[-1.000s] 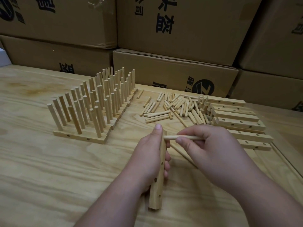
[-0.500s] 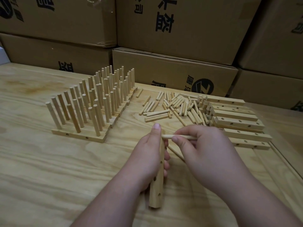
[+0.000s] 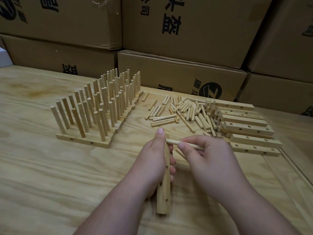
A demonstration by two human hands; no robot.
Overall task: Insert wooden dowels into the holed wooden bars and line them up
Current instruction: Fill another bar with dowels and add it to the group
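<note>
My left hand grips a holed wooden bar that points away from me, thumb stretched along its top. My right hand pinches a dowel lying crosswise, its left tip touching the far end of the bar. A second dowel pokes out from under my right hand. To the left stand lined-up bars filled with upright dowels. A heap of loose dowels lies in the middle, with empty holed bars stacked to its right.
Stacked cardboard boxes wall off the far edge of the wooden table. A groove in the tabletop runs along the right side. A white object sits at the far left.
The dowel in my right hand has slid a little left toward the bar's far end. My left hand keeps its grip on the bar.
</note>
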